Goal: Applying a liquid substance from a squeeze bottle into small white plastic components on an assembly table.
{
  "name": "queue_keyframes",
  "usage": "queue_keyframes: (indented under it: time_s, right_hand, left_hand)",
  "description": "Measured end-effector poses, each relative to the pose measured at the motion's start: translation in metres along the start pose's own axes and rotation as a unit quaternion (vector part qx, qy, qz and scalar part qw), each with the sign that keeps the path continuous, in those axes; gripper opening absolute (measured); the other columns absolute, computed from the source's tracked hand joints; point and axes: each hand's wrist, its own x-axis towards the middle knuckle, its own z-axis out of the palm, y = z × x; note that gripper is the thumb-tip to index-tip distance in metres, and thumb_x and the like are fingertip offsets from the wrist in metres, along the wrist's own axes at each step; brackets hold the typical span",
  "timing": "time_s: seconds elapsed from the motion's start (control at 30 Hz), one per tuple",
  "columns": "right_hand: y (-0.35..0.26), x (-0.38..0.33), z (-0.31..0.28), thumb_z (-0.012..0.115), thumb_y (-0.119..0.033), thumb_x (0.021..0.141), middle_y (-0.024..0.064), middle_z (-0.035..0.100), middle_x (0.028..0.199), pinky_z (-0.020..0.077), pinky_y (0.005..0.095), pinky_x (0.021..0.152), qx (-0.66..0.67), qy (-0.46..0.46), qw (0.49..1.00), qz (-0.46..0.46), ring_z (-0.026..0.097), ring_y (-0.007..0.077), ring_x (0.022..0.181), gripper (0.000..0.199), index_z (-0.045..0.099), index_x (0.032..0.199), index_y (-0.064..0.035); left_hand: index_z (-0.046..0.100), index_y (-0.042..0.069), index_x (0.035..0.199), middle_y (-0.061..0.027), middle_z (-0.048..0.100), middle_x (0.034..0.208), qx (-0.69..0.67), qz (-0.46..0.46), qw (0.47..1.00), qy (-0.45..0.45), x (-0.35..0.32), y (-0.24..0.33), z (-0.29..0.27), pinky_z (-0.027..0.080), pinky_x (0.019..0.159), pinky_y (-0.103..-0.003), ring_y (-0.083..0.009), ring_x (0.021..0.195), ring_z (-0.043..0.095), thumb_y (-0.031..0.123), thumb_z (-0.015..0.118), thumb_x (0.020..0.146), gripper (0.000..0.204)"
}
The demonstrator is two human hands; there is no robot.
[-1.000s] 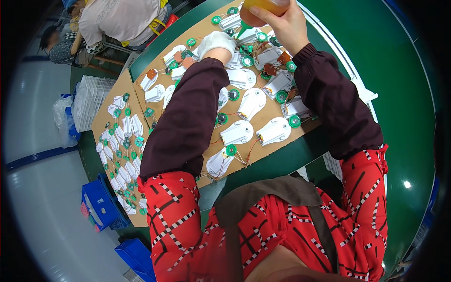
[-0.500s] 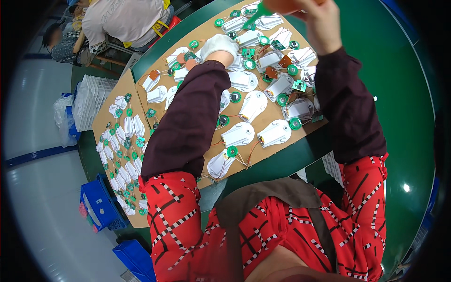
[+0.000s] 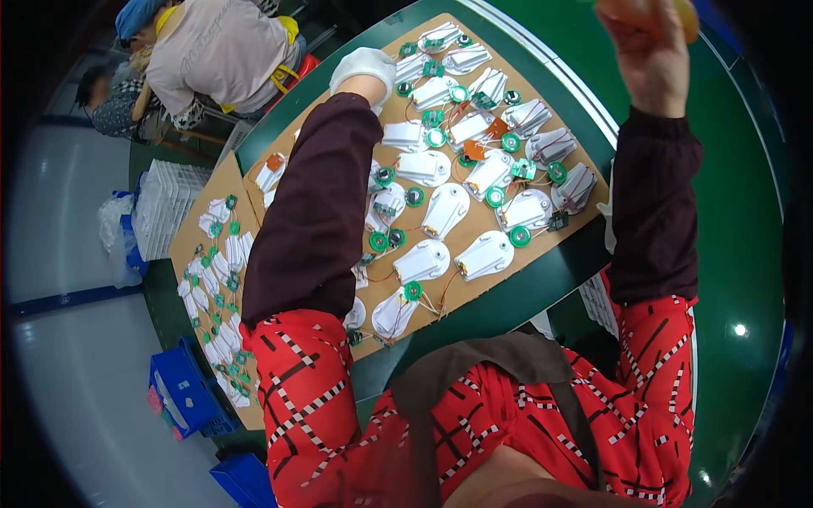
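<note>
My left hand (image 3: 366, 72), in a white glove, is at the far left edge of a brown cardboard sheet (image 3: 474, 298). Its fingers are turned away, so their grip is hidden. My bare right hand (image 3: 656, 72) is raised beyond the sheet's far right side, wrapped round an orange-brown rounded thing (image 3: 688, 21) partly cut off by the picture's top edge. On the cardboard lie several white plastic housings (image 3: 446, 210), wired to green circuit boards (image 3: 523, 169) and round green-rimmed parts (image 3: 519, 237). Orange-brown pieces (image 3: 474, 151) lie among them.
A second cardboard sheet (image 3: 222, 179) at the left bears more housings. Both sheets rest on a dark green table (image 3: 542, 284). White crates (image 3: 169, 199) and blue bins (image 3: 186, 385) stand to the left. Co-workers (image 3: 224, 51) sit at the far left.
My left hand has moved from among the parts out to the sheet's far left edge. My right hand has swung right with the orange-brown thing, whose green tapered tip has left view.
</note>
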Motion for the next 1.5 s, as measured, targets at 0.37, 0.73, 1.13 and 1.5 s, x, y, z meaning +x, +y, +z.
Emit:
queue_keyframes:
  time_s: [0.37, 0.73, 1.13, 1.5]
  right_hand:
    - [0.058, 0.008, -0.021, 0.059, -0.033, 0.087, 0.0091, 0.063, 0.097, 0.0538, 0.0324, 0.069, -0.037, 0.002, 0.993, 0.116, 0.064, 0.0198, 0.084, 0.039, 0.051, 0.112, -0.0047]
    - [0.101, -0.001, 0.006, 0.066, -0.024, 0.083, 0.0071, 0.061, 0.097, 0.0536, 0.0290, 0.065, -0.081, -0.096, 0.986, 0.107, 0.063, 0.0169, 0.081, 0.039, 0.052, 0.112, -0.0039]
    - [0.104, -0.005, 0.019, 0.067, -0.022, 0.082, 0.0077, 0.061, 0.099, 0.0538, 0.0288, 0.064, -0.086, -0.079, 0.986, 0.115, 0.063, 0.0169, 0.082, 0.041, 0.051, 0.114, -0.0033]
    - [0.172, 0.006, 0.000, 0.072, -0.034, 0.078, 0.0122, 0.058, 0.107, 0.0539, 0.0300, 0.076, -0.227, -0.174, 0.958, 0.035, 0.062, 0.0197, 0.093, 0.060, 0.045, 0.119, -0.0003]
  left_hand:
    - [0.068, 0.009, 0.097, -0.0156, 0.063, 0.106, 0.141, 0.024, 0.990, -0.008, 0.016, 0.030, 0.020, 0.050, 0.082, -0.039, -0.0301, 0.099, 0.061, 0.023, 0.055, 0.082, 0.024]
    - [0.067, 0.013, 0.102, -0.0120, 0.064, 0.101, 0.010, 0.037, 0.999, 0.027, 0.010, 0.004, 0.019, 0.046, 0.085, -0.036, -0.0296, 0.096, 0.060, 0.042, 0.057, 0.079, 0.038]
    - [0.066, 0.010, 0.101, -0.0152, 0.064, 0.103, 0.120, 0.045, 0.991, -0.034, 0.036, 0.006, 0.021, 0.048, 0.081, -0.036, -0.0310, 0.093, 0.061, 0.028, 0.057, 0.081, 0.029]
    - [0.062, 0.001, 0.101, -0.0135, 0.066, 0.096, -0.268, -0.115, 0.937, -0.191, 0.045, -0.020, 0.016, 0.054, 0.070, -0.035, -0.0223, 0.081, 0.066, 0.024, 0.054, 0.090, 0.027]
